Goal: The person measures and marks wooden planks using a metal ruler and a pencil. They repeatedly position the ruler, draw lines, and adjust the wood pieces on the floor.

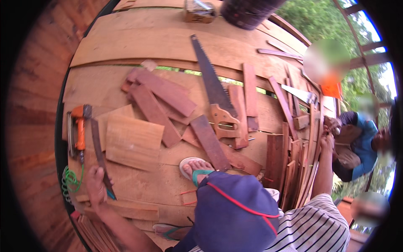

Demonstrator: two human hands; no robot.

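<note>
At lower left my left hand [96, 187] has curled fingers on a long dark strip [95, 140] with a teal lower end, near an orange nail gun [79, 126] with a green coiled hose [73, 180]. At the right my right hand [326, 142] is closed beside a co-worker's hands [333, 125]; what it holds is too small to make out. A wooden-handled handsaw [224, 122] lies among reddish offcuts [153, 113] and a square board [133, 140]. My bent knee in blue shorts [233, 210] and sandalled foot [195, 168] are below them.
A co-worker [357, 147] in a blue top is at the right. A white-bladed saw [298, 93] and stacked narrow boards [285, 168] lie nearby. A box [199, 12] and a dark bucket [247, 10] stand at the back of the plank platform [134, 38].
</note>
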